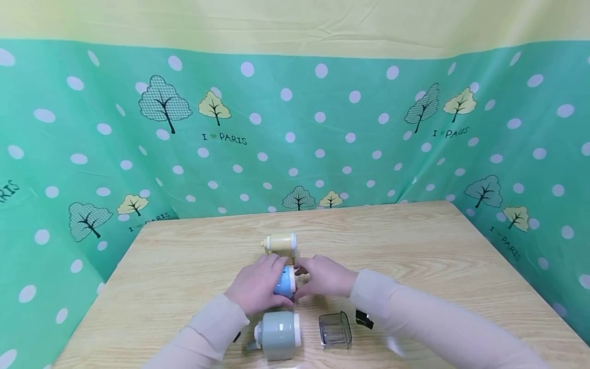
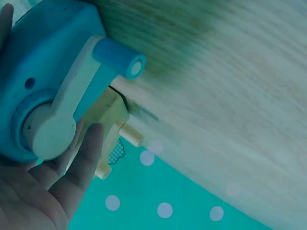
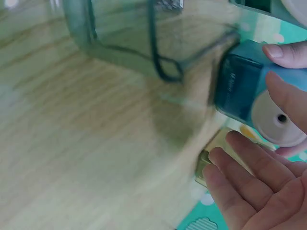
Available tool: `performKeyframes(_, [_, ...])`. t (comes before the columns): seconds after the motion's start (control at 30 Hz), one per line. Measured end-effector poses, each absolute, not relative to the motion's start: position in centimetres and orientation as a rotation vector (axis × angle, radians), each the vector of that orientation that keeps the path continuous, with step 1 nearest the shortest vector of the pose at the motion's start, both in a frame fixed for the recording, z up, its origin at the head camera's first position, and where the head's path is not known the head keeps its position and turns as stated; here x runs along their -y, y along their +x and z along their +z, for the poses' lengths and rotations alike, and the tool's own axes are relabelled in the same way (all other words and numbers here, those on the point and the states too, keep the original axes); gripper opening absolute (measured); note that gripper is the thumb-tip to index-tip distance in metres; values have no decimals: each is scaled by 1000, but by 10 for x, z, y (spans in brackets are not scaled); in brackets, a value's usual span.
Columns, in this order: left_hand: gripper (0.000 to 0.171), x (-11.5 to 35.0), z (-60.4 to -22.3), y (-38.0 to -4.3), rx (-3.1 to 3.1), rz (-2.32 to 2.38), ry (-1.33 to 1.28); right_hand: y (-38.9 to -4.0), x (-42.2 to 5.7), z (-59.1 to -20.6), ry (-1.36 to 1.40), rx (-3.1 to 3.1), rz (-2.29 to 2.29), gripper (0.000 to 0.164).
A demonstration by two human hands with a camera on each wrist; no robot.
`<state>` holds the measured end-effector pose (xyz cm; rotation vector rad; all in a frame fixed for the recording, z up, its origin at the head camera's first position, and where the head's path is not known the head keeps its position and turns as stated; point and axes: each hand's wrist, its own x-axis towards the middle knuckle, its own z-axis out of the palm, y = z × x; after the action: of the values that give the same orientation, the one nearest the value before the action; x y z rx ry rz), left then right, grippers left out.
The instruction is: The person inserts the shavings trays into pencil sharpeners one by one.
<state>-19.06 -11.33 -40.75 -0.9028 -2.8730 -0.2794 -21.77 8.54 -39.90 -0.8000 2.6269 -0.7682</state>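
Observation:
A blue crank pencil sharpener (image 1: 284, 283) stands mid-table between both hands. My left hand (image 1: 256, 286) holds it across the body, thumb on the near side and fingers on the far side. In the left wrist view its white crank arm (image 2: 72, 86) has a blue knob. My right hand (image 1: 328, 277) is at its right end. The right wrist view shows the right thumb by the round white face (image 3: 271, 117) and the other fingers (image 3: 252, 182) extended. Beneath that face is a dark blue see-through drawer (image 3: 237, 84).
A yellow pencil sharpener (image 1: 281, 242) stands just behind the blue one. Nearer the front edge is a grey-green pencil sharpener (image 1: 278, 333), its crank to the left. To its right lies a clear grey drawer (image 1: 335, 339), close to my right sleeve. A dotted green curtain (image 1: 318, 154) borders the table.

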Motion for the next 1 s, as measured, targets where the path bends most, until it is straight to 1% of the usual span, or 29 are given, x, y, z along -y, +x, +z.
performKeyframes(0.13, [92, 116, -402, -191, 2844, -271, -913, -216, -91, -388, -835, -2639, -768, 73])
performKeyframes(0.4, [82, 119, -395, -187, 2772, -224, -927, -209, -106, -372, -917, -2663, -823, 63])
performKeyframes(0.5, [75, 120, -393, -185, 2721, -217, -945, -206, -113, -371, -923, -2679, -839, 62])
performKeyframes(0.73, [69, 120, -390, -179, 2587, -207, -976, -194, -128, -374, -943, -2709, -875, 60])
performKeyframes(1.0, [59, 117, -390, -168, 2431, -255, -1047, -182, -140, -379, -946, -2717, -841, 71])
